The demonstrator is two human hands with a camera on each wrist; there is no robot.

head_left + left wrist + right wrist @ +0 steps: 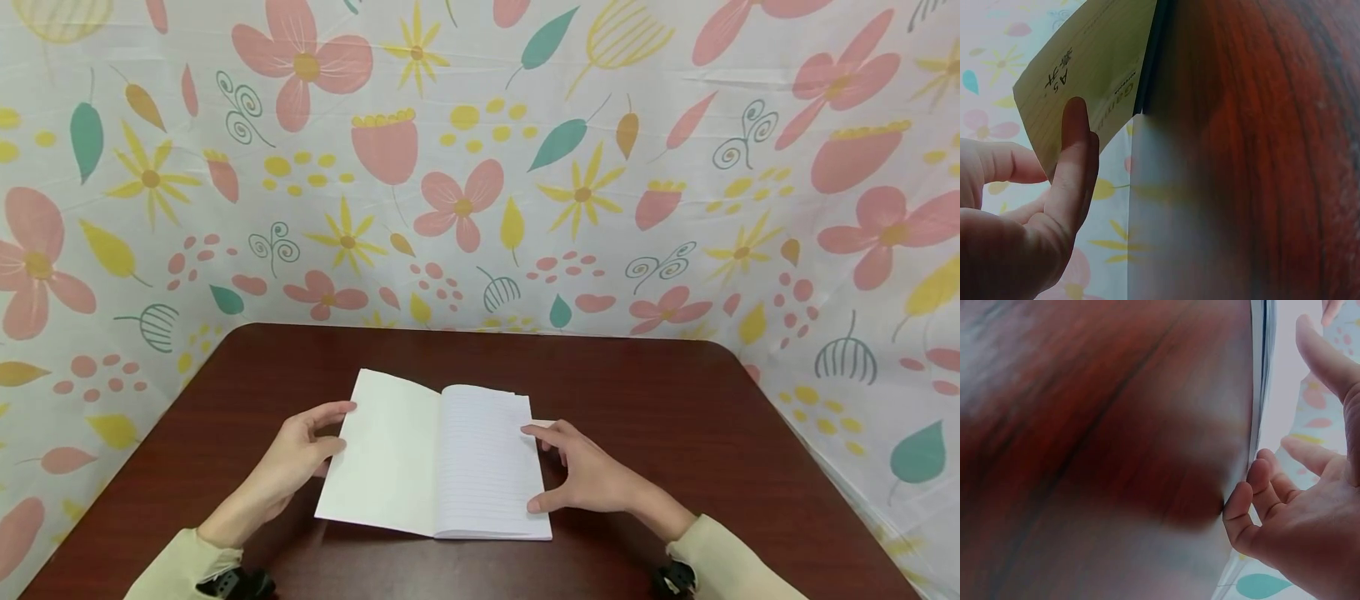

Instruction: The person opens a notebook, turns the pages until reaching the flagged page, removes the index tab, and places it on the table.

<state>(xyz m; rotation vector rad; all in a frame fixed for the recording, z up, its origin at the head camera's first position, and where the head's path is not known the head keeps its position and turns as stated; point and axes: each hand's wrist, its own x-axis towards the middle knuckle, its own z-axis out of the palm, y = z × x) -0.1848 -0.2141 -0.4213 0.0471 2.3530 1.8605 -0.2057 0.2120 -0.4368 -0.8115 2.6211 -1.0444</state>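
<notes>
A notebook (487, 467) lies spread open on the dark wooden table, with lined paper on its right side. Its front cover (382, 458), blank and cream inside, is raised at the left. My left hand (292, 458) holds that cover by its outer edge. In the left wrist view, fingers lie against the cover's printed outer face (1100, 75), with the thumb at the edge. At the right edge of the lined page rests my right hand (585, 475), thumb and index finger spread apart on the paper. Its other fingertips (1238, 500) are low beside the notebook's edge in the right wrist view.
The brown table (637, 375) has rounded far corners. A white cloth (480, 125) with flowers and leaves hangs behind it and along both sides. Dark bands (232, 582) circle both wrists below light sleeves.
</notes>
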